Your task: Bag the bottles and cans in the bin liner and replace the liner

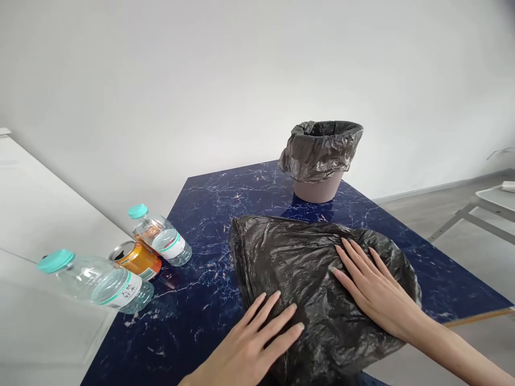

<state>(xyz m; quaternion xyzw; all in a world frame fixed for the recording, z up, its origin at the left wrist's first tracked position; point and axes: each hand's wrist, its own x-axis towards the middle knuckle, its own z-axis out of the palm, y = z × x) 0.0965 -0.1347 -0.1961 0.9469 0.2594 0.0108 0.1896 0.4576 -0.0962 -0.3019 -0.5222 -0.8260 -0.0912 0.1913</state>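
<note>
Black and wrinkled, the plastic bag (293, 257) is lying on the blue counter (209, 198), overhanging its near edge, with the lined bin (317, 188) standing behind. I am resting my left hand (251, 344) and right hand (374, 294) flat on the bag, each grip spread wide, clasping nothing. I'm judging that uneven pressure could send it sliding over that edge, or a sharp tug could tear it.

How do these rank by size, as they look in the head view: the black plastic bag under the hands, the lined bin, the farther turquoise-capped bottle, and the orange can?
Largest to smallest:
1. Black plastic bag
2. Lined bin
3. Farther turquoise-capped bottle
4. Orange can
</note>
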